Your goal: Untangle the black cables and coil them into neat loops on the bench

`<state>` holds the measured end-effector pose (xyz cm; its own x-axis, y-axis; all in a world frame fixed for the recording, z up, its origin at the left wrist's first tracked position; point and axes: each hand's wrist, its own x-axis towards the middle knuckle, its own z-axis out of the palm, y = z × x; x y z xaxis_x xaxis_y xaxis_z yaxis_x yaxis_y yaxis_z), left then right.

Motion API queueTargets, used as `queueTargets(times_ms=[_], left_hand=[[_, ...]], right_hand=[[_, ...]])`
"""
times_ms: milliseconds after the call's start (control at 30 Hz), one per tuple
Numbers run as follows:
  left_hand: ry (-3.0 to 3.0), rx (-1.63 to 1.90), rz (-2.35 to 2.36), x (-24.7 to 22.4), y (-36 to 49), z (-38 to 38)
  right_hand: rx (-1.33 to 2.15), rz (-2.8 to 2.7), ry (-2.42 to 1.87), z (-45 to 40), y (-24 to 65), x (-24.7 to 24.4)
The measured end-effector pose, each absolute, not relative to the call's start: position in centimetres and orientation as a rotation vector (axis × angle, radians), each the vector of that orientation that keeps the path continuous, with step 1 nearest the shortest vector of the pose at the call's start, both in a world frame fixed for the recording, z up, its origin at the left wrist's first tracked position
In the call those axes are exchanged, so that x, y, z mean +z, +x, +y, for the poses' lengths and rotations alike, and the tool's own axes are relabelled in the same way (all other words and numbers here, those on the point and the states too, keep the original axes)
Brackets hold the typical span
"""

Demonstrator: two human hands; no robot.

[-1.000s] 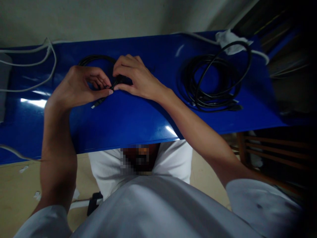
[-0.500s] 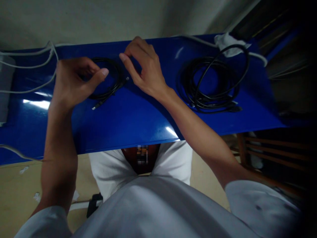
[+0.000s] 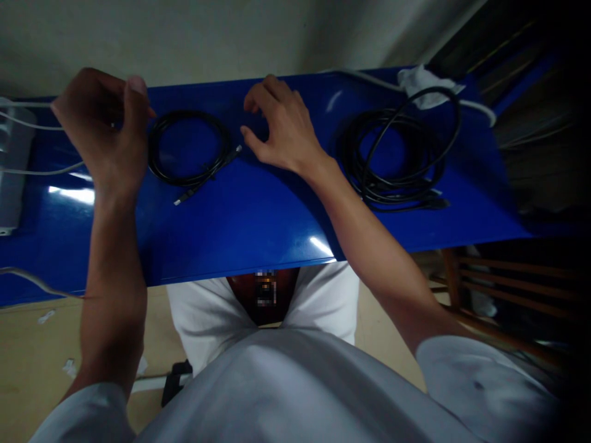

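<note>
A thin black cable [image 3: 154, 161] lies in a neat round coil on the blue table, both plug ends at its lower right. My left hand [image 3: 108, 126] is raised over the table just left of this coil. Its fingers are loosely curled, the thumb points up, and no object shows in it; the fingertips are partly hidden. To the right of the coil hovers my right hand [image 3: 281, 129], palm down, thumb and bent fingers apart, holding nothing. Farther right lies a thicker, looser coil of black cable [image 3: 397, 197], with one loop standing up.
The narrow blue table [image 3: 258, 227] runs along a wall. A grey-white power strip [image 3: 13, 178] with white cords sits at the left edge. A crumpled white bag [image 3: 427, 86] and a white cord are at the back right. A wooden chair [image 3: 455, 280] stands at right.
My left hand has moved up and left, away from the thin coil, uncovering it. My right hand has shifted slightly right, its fingers a little more curled. Both coils stay in place.
</note>
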<state>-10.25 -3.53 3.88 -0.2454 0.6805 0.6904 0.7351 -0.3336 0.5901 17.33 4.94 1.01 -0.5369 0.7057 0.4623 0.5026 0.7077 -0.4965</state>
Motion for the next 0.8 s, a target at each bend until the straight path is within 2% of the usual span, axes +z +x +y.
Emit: queueTargets(times_ms=[267, 800], left_hand=[[-2.037, -1.368, -1.806, 3.3, -11.0, -3.9], [-2.247, -0.809, -2.078, 1.8, -12.8, -3.5]], right_hand=[[0.489, -2.470, -1.016, 5.6, 18.6, 1.4], [0.537, -2.490, -0.870, 6.1, 18.1, 0.5]])
